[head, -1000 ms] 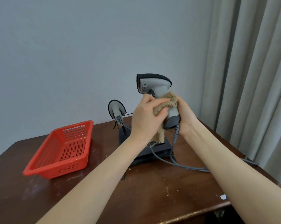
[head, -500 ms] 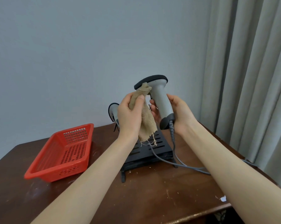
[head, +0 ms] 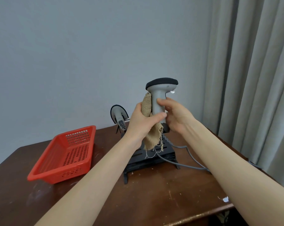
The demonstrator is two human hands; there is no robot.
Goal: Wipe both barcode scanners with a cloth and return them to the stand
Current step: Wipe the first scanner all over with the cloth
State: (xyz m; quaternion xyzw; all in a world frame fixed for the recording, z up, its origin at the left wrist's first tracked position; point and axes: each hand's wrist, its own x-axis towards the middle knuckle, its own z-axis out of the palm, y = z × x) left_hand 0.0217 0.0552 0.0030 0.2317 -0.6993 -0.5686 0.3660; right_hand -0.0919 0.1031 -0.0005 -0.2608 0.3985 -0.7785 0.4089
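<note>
Above the stand (head: pixel 152 160), your left hand (head: pixel 140 123) curls its fingers (head: pixel 161 115) round cloth (head: pixel 152 139) and scanner (head: pixel 159 95), your right hand (head: pixel 177 116) pinches the handle: mid-wipe, I judge, its return not yet done.

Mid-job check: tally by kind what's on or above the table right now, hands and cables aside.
Barcode scanners: 2 (held scanner, rear scanner)
Cloth: 1
Stand: 1
Red basket: 1
Total: 5
</note>
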